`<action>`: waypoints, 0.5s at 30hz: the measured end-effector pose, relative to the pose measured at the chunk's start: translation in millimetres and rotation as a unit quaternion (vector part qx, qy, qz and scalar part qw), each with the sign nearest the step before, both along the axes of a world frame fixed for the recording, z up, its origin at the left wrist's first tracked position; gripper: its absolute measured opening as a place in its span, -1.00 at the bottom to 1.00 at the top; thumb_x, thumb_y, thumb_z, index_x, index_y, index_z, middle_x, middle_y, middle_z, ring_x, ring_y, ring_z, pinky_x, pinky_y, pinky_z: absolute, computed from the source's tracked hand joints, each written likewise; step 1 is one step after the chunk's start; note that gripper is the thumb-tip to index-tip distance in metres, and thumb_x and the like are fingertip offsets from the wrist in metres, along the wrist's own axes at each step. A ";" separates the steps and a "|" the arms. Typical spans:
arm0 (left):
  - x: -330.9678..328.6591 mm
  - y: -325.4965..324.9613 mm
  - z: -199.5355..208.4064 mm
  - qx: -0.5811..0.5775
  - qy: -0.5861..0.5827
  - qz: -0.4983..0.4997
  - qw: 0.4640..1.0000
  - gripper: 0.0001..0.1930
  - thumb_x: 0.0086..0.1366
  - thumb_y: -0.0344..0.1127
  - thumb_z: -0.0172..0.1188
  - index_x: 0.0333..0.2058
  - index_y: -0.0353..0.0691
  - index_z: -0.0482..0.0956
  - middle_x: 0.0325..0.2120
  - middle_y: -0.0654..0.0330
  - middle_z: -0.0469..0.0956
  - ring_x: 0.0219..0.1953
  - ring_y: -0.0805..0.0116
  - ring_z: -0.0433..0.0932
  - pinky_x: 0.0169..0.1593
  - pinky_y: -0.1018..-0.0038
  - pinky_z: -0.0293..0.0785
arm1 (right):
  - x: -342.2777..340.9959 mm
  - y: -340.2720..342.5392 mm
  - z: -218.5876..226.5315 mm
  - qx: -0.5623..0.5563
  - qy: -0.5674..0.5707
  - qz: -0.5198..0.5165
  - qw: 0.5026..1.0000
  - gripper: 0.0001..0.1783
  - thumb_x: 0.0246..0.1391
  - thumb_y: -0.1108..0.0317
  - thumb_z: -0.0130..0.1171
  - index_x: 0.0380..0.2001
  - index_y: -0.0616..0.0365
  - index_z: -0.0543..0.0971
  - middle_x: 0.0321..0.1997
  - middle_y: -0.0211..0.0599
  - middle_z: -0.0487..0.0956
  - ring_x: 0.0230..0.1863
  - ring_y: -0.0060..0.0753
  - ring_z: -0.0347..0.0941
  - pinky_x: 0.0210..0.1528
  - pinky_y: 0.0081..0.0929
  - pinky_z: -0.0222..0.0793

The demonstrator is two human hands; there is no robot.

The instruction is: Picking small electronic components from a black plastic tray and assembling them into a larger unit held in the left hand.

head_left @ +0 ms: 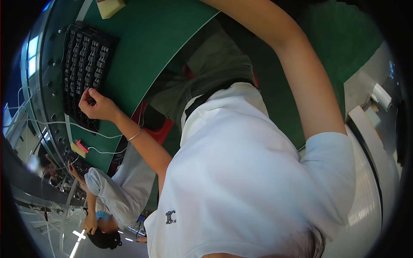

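My left hand (98, 105) is over the green table, its thumb and fingers curled together in a pinch. Whatever lies between the fingertips is too small or hidden to make out. Right beside and partly beneath it lies a long black tray (88, 60) with rows of small dark blocks, resembling a keyboard. The hand covers part of its edge, so I cannot tell whether it touches the tray. My right arm (297, 56) is bent and reaches out past the top edge; the right hand itself is out of view.
A yellowish block (110, 7) sits on the green tabletop (146, 43) at the top. A thin white cable (64, 123) crosses near my wrist. Below it are a small red item (81, 146) and another yellowish block (78, 150). A masked co-worker (116, 193) sits at lower left.
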State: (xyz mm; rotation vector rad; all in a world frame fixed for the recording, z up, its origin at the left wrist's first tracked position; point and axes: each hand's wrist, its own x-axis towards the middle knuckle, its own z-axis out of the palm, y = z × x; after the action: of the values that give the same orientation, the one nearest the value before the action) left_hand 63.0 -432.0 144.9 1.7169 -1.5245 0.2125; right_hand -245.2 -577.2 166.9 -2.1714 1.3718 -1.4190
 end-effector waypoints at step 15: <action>-3.6 0.7 6.7 -0.008 -0.035 -0.006 0.999 -0.89 0.09 -0.40 0.24 -0.42 -0.31 0.58 -0.47 0.18 0.52 -0.45 0.32 0.43 -0.33 0.41 0.39 | -7.5 -12.0 9.9 -0.011 0.029 0.035 0.999 -0.67 -0.24 0.08 0.35 -0.53 0.13 0.64 -0.40 -0.02 0.60 -0.30 0.02 0.57 -0.22 -0.17 0.50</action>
State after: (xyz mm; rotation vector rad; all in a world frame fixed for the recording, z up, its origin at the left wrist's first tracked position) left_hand 59.5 -431.3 151.6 1.7032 -1.5786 0.2822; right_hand -252.7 -589.3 176.8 -2.2671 1.2927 -1.3627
